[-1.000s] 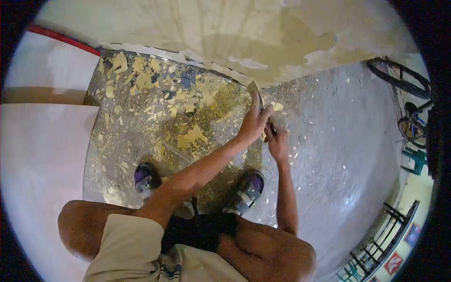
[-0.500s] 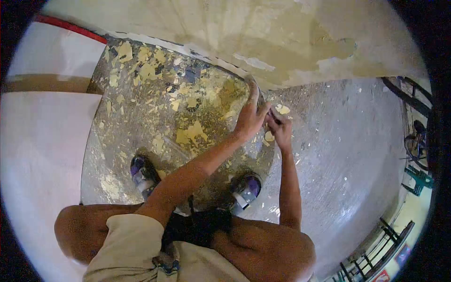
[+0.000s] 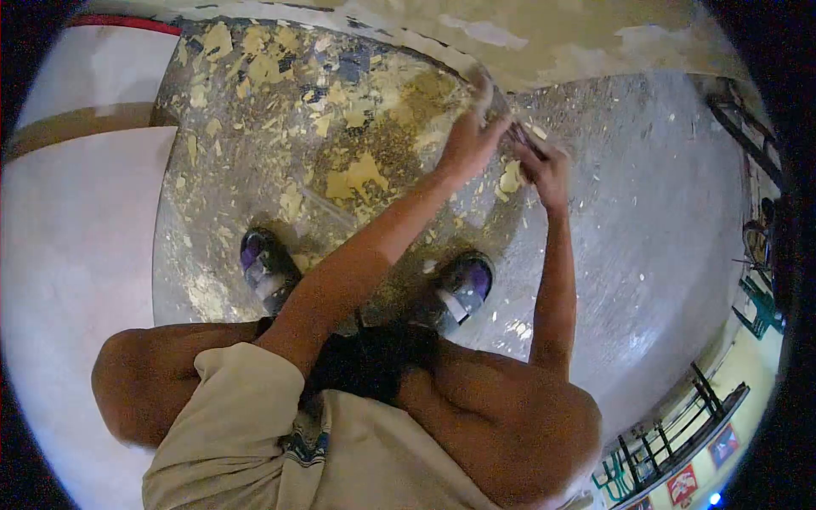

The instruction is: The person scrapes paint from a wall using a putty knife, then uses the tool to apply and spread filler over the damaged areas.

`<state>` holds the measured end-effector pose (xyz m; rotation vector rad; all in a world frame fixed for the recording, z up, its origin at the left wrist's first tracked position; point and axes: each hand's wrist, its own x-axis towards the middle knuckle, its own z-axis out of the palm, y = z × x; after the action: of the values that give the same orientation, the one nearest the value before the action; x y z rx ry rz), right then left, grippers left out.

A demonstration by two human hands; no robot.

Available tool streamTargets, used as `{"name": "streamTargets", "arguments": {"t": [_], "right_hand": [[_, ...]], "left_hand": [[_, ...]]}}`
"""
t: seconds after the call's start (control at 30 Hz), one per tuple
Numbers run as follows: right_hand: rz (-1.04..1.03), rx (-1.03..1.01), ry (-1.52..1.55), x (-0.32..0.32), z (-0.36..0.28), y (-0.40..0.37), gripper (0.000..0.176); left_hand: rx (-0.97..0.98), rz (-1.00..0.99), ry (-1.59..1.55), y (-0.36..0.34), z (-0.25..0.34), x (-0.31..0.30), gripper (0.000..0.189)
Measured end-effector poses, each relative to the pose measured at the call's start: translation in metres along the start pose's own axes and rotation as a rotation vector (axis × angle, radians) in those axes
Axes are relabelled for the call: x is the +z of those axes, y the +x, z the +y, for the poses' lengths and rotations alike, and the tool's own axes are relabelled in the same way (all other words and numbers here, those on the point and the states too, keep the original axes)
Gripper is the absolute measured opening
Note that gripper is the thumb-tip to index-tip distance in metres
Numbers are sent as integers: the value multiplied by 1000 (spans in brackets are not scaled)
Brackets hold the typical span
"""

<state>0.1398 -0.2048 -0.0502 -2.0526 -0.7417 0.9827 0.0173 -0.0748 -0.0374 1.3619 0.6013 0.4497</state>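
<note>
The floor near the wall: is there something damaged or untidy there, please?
Yes. Yellow flakes, probably old paint, litter the floor, thickest beside the wall. The wall looks damaged too: its yellowish coating is uneven, with a ragged pale patch above its base.

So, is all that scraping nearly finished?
Probably not. Lots of yellowish flakes lie on the floor, so plenty looks scraped off already. The left hand and right hand have the scraper down near the wall's bottom edge. The wall is patchy, yellowish beside paler bits, so more scraping may be left, plus sweeping up. I can't see the whole wall to be sure.
</note>
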Motion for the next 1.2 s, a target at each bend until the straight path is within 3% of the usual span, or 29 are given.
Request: {"name": "streamTargets", "arguments": {"t": [0.07,0.13,0.17,0.2,0.27,0.33,0.37,0.4,0.47,0.53,0.57,0.6,0.73,0.8,0.87,0.97,1.03,1.13,1.2], "right_hand": [[75,-15,244,0,6,-14,36],[118,33,159,7,-9,-12,36],[121,-26,94,8,-18,-8,36],[122,-88,27,11,-22,-6,36],[112,-100,86,15,-15,-6,35],[197,-315,-60,13,18,-2,36],[227,-179,-106,12,37,-6,37],[233,-194,-100,13,33,-14,37],[298,-119,-35,22,28,-31,36],[326,-96,28,31,6,-41,34],[294,14,87,34,-4,-45,35],[264,121,146,35,-8,-48,35],[335,-28,67,52,-12,-39,34],[346,-37,29,49,-15,-34,34],[349,-181,-19,45,-5,-25,33],[310,-129,-54,41,-9,-23,33],[301,-135,-73,36,-30,-19,33],[282,-136,-98,36,-17,-19,34],[304,-169,-101,36,-11,-15,36]], "left_hand": [[77,-13,78,6,-18,5,77],[207,47,160,2,-5,7,78],[-66,-6,4,-6,12,6,77],[-82,-3,-9,-10,5,5,77],[187,68,177,0,-2,1,76],[186,18,196,-4,-1,-2,75],[186,-40,251,-6,-4,-1,75],[179,-95,306,-10,-8,0,74],[149,-27,268,-8,-15,8,75],[-190,249,-288,-9,-16,13,75],[-283,61,-564,-8,-17,5,75],[-284,67,-569,-5,-21,3,75],[-368,-10,-551,18,-45,-3,74],[-408,157,-642,27,-42,-3,57],[-379,67,-660,30,-38,-4,57],[-450,60,-818,41,-55,0,54],[-388,88,-988,49,-61,2,46],[-465,186,-1007,47,-56,3,38],[-409,107,-980,47,-59,4,37]]}}
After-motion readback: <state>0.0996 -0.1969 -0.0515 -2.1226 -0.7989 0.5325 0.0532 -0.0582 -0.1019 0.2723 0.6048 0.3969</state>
